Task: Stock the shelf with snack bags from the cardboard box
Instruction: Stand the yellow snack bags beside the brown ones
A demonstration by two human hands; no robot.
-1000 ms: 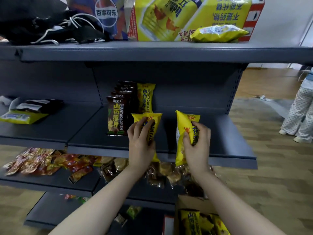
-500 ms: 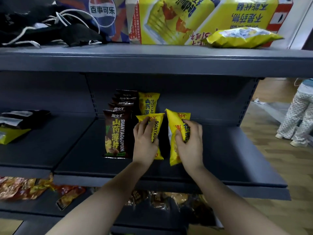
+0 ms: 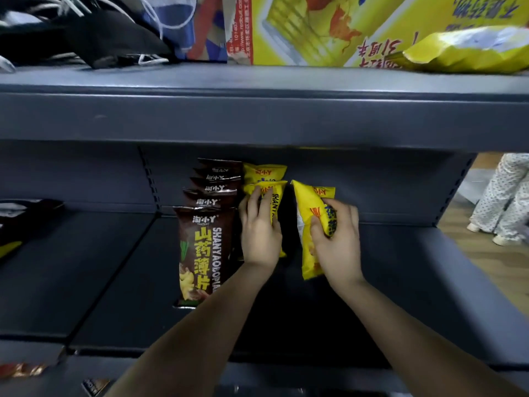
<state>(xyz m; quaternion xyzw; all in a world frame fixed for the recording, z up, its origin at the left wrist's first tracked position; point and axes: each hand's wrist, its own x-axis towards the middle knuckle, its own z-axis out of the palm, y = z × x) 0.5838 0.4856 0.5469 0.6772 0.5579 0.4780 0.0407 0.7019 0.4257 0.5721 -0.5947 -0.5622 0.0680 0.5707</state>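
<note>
Presently, at the far left of the middle shelf [image 3: 108, 270], a dark packet [image 3: 31, 216] is seen lying flat, partly cut off by the frame edge. Further right, a row of brown snack bags [image 3: 204, 247] is stood upright, one behind another, running back toward the rear panel. Just beside this row, the left hand [image 3: 259, 230] is laid against the front of a yellow snack bag [image 3: 276, 204]; the fingers are curled over the bag's face and the thumb is set at its right edge, so the bag is gripped and kept upright on the shelf. A second yellow bag [image 3: 264, 173] is stood directly behind it. A dark gap separates this column from the next item — a third yellow bag [image 3: 310, 219], tilted slightly, with its lower end near the shelf surface; contact with the shelf cannot be confirmed. This bag is gripped by the right hand [image 3: 339, 239], fingers wrapped round its right side and thumb pressed on its front. On the upper shelf [image 3: 257, 116] a large yellow carton [image 3: 357, 27] is seen, with a loose yellow packet [image 3: 469, 50] in front of it. At the far right, the legs of another person [image 3: 503, 199] are visible on the wooden floor [image 3: 481, 270].
</note>
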